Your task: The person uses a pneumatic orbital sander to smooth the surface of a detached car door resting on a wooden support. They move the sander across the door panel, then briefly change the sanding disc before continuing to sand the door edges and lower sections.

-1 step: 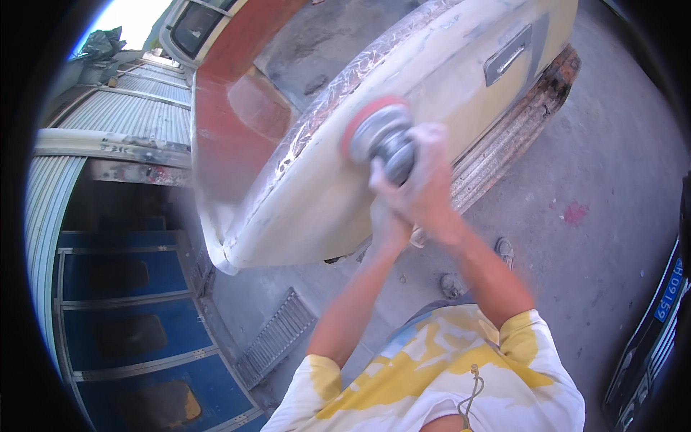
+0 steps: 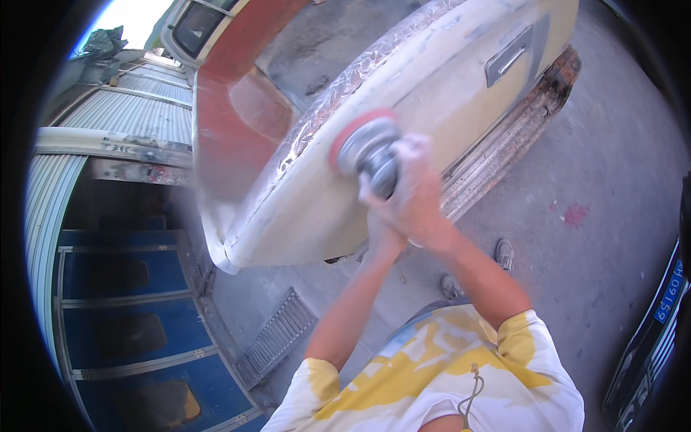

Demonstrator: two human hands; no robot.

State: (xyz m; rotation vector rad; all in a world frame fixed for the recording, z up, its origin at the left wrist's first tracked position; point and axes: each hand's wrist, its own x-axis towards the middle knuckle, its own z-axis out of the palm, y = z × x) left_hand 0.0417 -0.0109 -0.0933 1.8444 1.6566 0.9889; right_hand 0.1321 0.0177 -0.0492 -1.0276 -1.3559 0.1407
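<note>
And the sander [image 2: 368, 146] is on the move: since the frame before, it slips a touch left and back toward me across the cream door panel [image 2: 461, 93], and my hands shift along with it. Its red pad [image 2: 347, 134] faces the panel and seems to lie against it, just beside the crinkled plastic film [image 2: 344, 83] that runs along the window edge.

My right hand [image 2: 417, 181] is curled round the sander's grey body, fingers wrapped over it, pale and a little blurred. My left hand [image 2: 384, 234] sits just below, close against the right; it's partly covered, so I can't tell how far its fingers close or whether they have hold of the sander.

Around us, little changes! The door handle [image 2: 509, 62] stays up on the panel, well apart from the pad, with the rusty sill [image 2: 504, 133] running along the panel's lower side. My shoes [image 2: 504, 253] hold their spot on the grey floor [image 2: 612, 165], and the metal grate [image 2: 277, 338] lies off to my left.
</note>
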